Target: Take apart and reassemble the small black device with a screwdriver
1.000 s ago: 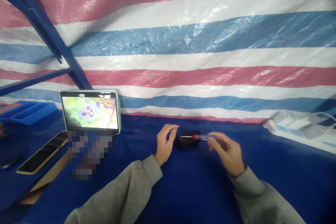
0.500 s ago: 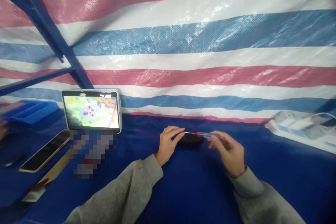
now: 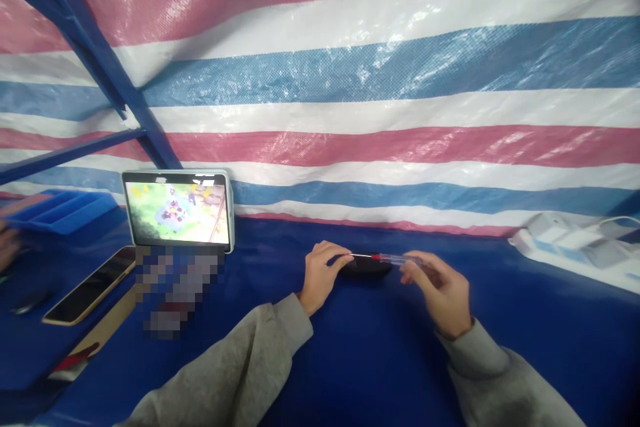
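Observation:
My right hand is closed around the clear handle of a screwdriver with a red collar. Its thin metal shaft lies level and points left. At the shaft's tip, my left hand pinches thumb and forefinger together; anything small between them is too tiny to make out. Just below the shaft, a black rounded object rests on the blue table, partly covered by the left fingers. I cannot tell what kind of object it is.
A tablet stands lit at the back left, with a phone lying in front. Farther left are a blue divided tray and another person's hand. A white power strip with plugs sits right. Striped sheeting hangs behind.
The left thumb and forefinger have come closer together at the screwdriver tip. The view has shifted slightly, and both hands appear a little farther right.

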Motion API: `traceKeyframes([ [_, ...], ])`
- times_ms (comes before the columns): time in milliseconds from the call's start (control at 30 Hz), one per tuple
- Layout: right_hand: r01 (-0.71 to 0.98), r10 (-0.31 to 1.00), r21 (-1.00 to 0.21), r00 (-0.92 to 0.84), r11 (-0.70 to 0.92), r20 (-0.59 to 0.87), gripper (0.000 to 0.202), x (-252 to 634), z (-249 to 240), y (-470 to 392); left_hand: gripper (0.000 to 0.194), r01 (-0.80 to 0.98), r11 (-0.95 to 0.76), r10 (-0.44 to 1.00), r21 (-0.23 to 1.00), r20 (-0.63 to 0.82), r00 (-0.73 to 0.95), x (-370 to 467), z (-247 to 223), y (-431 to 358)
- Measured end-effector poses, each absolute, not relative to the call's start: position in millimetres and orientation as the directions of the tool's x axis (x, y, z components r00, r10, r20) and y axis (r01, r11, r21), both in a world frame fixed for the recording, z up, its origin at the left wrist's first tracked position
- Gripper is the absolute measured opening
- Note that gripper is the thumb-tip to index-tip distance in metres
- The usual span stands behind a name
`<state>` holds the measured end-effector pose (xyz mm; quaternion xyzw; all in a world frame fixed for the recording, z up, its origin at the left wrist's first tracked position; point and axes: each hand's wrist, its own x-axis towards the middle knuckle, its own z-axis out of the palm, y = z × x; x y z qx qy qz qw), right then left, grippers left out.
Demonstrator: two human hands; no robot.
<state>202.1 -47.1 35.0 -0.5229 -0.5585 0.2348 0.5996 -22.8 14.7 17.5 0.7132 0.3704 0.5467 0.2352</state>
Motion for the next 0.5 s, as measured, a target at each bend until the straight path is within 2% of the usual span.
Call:
traceKeyframes([
  [200, 0.214, 0.889, -0.919, 0.257, 0.331, 0.380, 0.024, 200.2, 40.8, -46.8, 0.019, 0.273, -0.650, 0.756, 0.709, 0.640, 0.137, -22.8, 15.5, 15.7],
  [367, 0.097, 0.899, -0.941, 0.277, 0.325, 0.339, 0.022, 202.7, 42.1, -44.5, 0.016, 0.217, -0.731, 0.682, 0.646, 0.696, 0.224, -21.5, 16.4, 13.1],
  [500, 0.037, 0.911, -0.949, 0.270, 0.312, 0.310, 0.024, 201.5, 40.1, -44.3, 0.018, 0.190, -0.726, 0.687, 0.661, 0.698, 0.201, -20.6, 16.4, 12.1],
])
